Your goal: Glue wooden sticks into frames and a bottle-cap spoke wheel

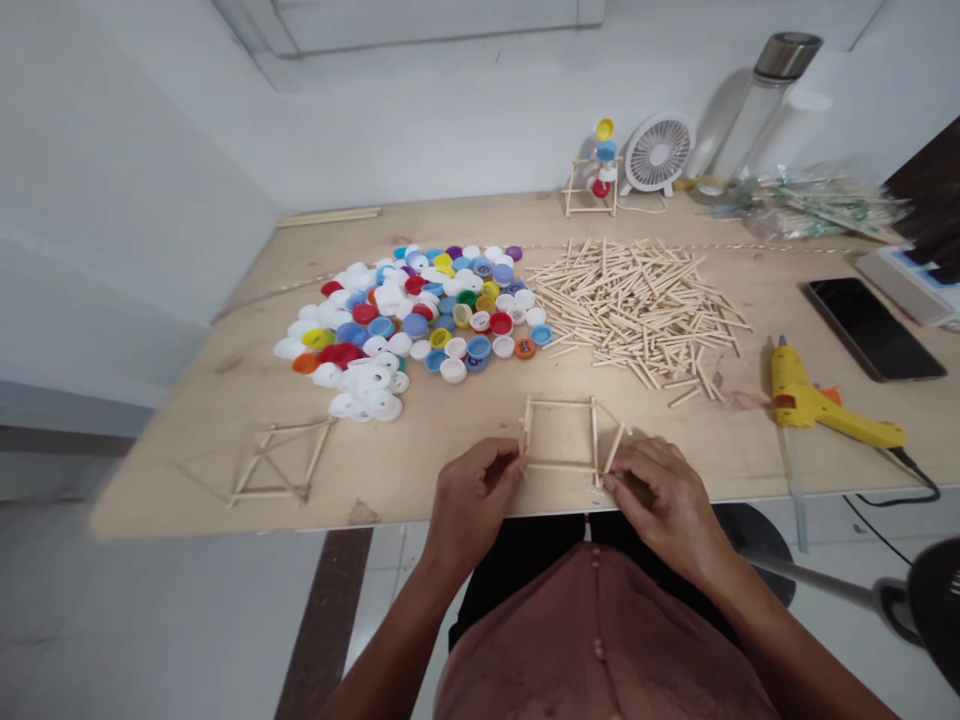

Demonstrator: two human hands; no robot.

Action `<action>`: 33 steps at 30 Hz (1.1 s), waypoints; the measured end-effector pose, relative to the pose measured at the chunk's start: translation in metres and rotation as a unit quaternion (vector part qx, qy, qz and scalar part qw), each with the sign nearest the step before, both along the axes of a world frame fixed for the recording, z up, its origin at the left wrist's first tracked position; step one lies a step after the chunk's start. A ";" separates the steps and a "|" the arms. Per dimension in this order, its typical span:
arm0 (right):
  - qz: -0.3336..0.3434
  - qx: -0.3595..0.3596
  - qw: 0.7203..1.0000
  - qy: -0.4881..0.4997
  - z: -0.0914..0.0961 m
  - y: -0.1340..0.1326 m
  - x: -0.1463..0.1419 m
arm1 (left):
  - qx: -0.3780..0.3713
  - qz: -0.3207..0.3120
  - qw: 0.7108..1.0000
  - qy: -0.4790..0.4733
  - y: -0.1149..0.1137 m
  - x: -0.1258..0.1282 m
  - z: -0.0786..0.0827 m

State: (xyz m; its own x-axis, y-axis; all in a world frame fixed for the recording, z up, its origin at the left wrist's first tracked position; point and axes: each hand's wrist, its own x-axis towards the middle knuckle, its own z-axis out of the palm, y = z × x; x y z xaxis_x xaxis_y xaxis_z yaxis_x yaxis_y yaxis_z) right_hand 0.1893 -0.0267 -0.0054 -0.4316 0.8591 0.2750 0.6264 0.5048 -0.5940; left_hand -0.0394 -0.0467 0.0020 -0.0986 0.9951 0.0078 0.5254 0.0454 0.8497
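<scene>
We find the stick frame (561,466) at the near edge of the worktop (420,455), between both hands. The left hand (474,493) has its fingers pinched on the frame's left side; the right hand (664,500) pinches the near right corner, presumably steadying both ends. The glue gun (801,392) (lying on its side) seems placed for easy reach.

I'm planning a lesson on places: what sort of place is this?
Probably an indoor craft space, whether home or workshop I cannot tell: a heap of plastic caps, a pile of short sticks and a yellow glue gun suggest it.
</scene>
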 end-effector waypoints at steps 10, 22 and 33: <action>0.001 0.006 1.000 0.007 -0.001 0.000 0.000 | -0.001 -0.002 1.000 0.005 -0.001 0.000 0.001; 0.000 0.018 1.000 -0.004 -0.001 0.000 0.000 | -0.002 -0.004 1.000 0.002 0.000 0.000 0.002; -0.003 0.021 1.000 -0.015 -0.003 -0.001 0.000 | -0.003 -0.007 1.000 0.004 0.000 0.001 0.004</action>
State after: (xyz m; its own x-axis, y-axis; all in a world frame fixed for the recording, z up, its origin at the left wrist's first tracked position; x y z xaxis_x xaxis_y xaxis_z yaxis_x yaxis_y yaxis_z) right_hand 0.1896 -0.0274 -0.0080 -0.4359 0.8495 0.2973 0.6462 0.5254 -0.5535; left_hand -0.0387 -0.0463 0.0056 -0.0839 0.9965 0.0029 0.5329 0.0424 0.8451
